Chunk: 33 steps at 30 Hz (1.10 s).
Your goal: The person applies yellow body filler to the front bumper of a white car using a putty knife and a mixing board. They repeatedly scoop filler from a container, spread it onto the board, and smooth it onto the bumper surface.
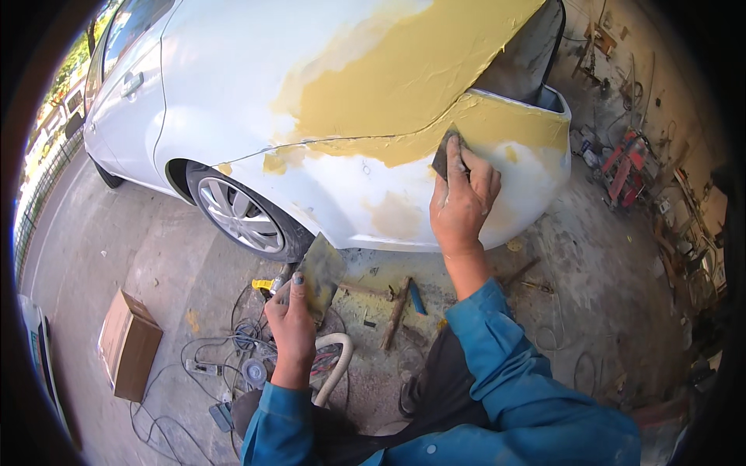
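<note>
Car body: smooth, glossy white paint. Yellow filler: matt, ridged at edges. Tyre: dull black rubber. Wheel: silvery, smooth. Box: brown cardboard, matt. Sleeve: creased blue cloth. Floor: rough, dusty, concrete-looking. Hose: smooth, plastic-looking. Flat plate: smeared, dull.

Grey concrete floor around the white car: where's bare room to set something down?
Bare floor lies between the brown cardboard box and the silver-spoked rear wheel. Another patch lies right of the white car's rear bumper, before the red metal equipment. It's crowded around the left hand, with tangled grey cables and a thick cream hose.
</note>
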Available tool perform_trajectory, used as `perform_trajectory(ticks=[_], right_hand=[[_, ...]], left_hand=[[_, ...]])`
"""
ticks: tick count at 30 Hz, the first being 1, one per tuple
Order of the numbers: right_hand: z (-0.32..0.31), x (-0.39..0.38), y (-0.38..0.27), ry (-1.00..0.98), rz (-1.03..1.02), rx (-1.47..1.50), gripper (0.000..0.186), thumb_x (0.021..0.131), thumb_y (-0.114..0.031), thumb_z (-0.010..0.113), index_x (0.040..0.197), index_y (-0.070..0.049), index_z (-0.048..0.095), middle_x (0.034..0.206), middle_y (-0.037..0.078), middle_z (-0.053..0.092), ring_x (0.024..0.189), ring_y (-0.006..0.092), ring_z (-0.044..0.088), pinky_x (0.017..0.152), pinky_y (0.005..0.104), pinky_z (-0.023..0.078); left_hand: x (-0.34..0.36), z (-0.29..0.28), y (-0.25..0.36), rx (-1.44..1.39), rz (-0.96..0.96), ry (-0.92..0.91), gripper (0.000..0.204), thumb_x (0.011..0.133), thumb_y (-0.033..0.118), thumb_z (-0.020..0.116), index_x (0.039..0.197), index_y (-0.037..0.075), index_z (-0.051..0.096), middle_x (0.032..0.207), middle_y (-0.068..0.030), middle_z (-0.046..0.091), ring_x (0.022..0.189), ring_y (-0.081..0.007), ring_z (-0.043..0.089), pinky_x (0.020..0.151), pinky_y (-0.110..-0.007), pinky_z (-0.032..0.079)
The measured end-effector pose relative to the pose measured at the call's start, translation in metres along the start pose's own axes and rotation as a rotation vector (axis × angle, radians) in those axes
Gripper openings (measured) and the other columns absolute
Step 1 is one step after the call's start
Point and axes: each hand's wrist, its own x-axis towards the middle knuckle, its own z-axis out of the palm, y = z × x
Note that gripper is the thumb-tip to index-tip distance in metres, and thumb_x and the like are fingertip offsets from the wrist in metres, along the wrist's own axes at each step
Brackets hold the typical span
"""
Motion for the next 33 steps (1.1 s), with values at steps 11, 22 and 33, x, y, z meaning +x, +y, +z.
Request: perform_trajectory(ticks=[11, 22, 33], right_hand=[[0.030, -0.035, -0.034, -0.079, -0.014, 0.048, 0.057, 0.096, -0.005, 0.078, 0.153, -0.013, 0.074, 0.131, 0.003, 0.067, 0.122, 0.0297, 0.061, 0.109, 0.0501, 0.046], [0.054, -0.083, -0.072, -0.426, 0.001, 0.291, 0.049, 0.097, -0.004, 0.076, 0.146, -0.010, 0.077, 0.119, 0.007, 0.072, 0.110, 0.0341, 0.066, 0.099, 0.0480, 0.053], [-0.058, 0.057, 0.016, 0.077, -0.093, -0.102, 0.056, 0.092, 0.000, 0.080, 0.147, -0.010, 0.077, 0.130, 0.007, 0.074, 0.115, 0.0348, 0.064, 0.102, 0.0486, 0.049]], left_hand=[[0.001, -0.007, -0.003, 0.031, 0.007, 0.031, 0.053, 0.119, 0.039, 0.067, 0.119, -0.012, 0.080, 0.094, -0.0002, 0.072, 0.081, -0.0063, 0.055, 0.069, -0.026, 0.045], [0.006, -0.003, -0.002, 0.017, -0.024, 0.019, 0.053, 0.120, 0.038, 0.066, 0.121, -0.013, 0.079, 0.098, -0.0032, 0.076, 0.084, -0.0073, 0.062, 0.072, -0.025, 0.049], [0.010, 0.000, -0.002, 0.021, -0.009, -0.018, 0.051, 0.120, 0.036, 0.065, 0.122, -0.014, 0.079, 0.103, -0.0046, 0.078, 0.088, -0.0079, 0.064, 0.076, -0.026, 0.052]])
